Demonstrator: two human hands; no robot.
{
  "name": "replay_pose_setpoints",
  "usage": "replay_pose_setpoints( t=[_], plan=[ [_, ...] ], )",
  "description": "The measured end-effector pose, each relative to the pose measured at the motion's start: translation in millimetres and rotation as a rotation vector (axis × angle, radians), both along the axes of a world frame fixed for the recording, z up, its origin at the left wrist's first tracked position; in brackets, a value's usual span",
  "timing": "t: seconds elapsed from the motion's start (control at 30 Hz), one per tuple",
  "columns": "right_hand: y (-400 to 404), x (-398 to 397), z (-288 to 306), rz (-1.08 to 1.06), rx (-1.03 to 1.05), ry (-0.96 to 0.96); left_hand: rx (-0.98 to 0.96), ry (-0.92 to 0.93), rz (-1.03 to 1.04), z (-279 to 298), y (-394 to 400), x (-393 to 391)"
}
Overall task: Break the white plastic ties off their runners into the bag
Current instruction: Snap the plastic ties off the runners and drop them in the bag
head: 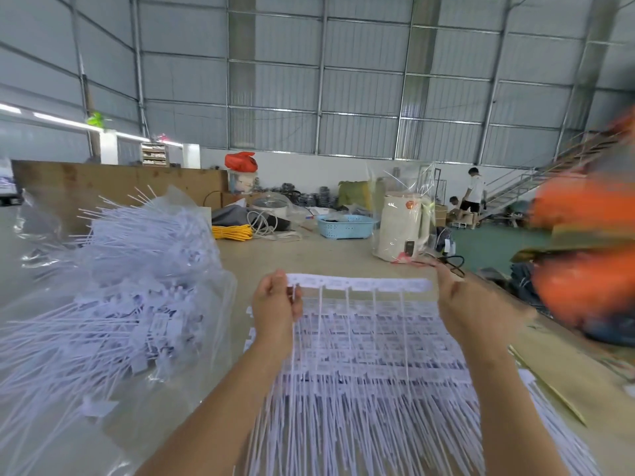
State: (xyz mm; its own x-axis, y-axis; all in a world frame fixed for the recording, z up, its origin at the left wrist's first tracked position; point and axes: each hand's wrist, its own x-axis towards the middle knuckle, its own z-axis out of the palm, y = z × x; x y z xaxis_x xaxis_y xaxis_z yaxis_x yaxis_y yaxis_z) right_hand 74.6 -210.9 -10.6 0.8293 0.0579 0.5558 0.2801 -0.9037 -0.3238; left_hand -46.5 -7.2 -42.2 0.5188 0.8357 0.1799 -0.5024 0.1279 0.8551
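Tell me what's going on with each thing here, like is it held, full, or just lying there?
Left hand: pinching the strip's left end.
Right hand: holding the strip's right end.
Strip of white ties: lifted, ties still attached and hanging down.
Stack of tie strips: lying flat on the table under the hands.
Clear bag: open, heaped with loose ties.
Blue basket: sitting on the table.

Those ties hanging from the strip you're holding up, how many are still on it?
5 show, side by side along the strip, spread from the left hand toward the right hand. A sixth may hide at the left grip.
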Motion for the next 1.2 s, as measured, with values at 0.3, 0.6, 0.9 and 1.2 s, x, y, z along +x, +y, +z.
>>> replay_pose_setpoints(
  t=[0.3,0.6,0.9,1.2],
  plan=[
    [49.8,-29.3,-19.7,0.571,0.084,-0.103,0.238,0.078,-0.17,-15.3,-2.1,1.2],
    [66.3,-31.9,-35.0,0.993,0.225,0.116,0.465,0.1,-0.221,-2.9,-25.9,-3.3],
    [66.0,-31.9,-31.4,1.012,0.216,0.123,0.599,0.213,-0.133,-1.0,-23.2,1.4],
    [45.4,-19.1,-22.7,0.792,0.039,-0.033,0.418,0.377,-0.358,19.2,-8.0,-16.9]
  ],
)
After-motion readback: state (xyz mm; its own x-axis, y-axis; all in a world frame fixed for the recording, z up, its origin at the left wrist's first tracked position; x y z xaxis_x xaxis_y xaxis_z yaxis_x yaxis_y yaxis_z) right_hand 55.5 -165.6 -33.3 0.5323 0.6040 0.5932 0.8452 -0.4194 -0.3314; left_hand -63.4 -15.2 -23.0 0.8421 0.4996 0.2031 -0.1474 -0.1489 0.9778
